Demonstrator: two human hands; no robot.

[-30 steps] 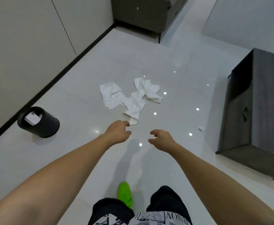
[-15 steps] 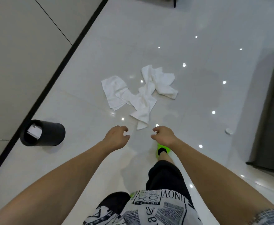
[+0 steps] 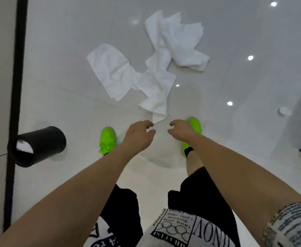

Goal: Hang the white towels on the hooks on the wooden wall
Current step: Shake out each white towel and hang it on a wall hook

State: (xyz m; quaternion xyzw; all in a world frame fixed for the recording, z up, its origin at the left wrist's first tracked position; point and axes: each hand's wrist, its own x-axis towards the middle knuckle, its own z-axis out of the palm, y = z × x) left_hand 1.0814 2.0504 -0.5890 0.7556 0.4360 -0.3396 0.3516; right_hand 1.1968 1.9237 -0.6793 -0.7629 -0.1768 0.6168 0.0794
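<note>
On the floor ahead of our feet, crumpled white towels [image 3: 151,68].
Our left hand [image 3: 139,135] and right hand [image 3: 181,130] hover loosely curled, holding nothing, near the closest corner; soft and light, probably easiest pinched there. No hooks in view.

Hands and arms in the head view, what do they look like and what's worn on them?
Both forearms are bare, and the left hand and right hand wear no gloves, rings or watch. Only the right upper arm shows a short sleeve, white with black newspaper-style print.
</note>
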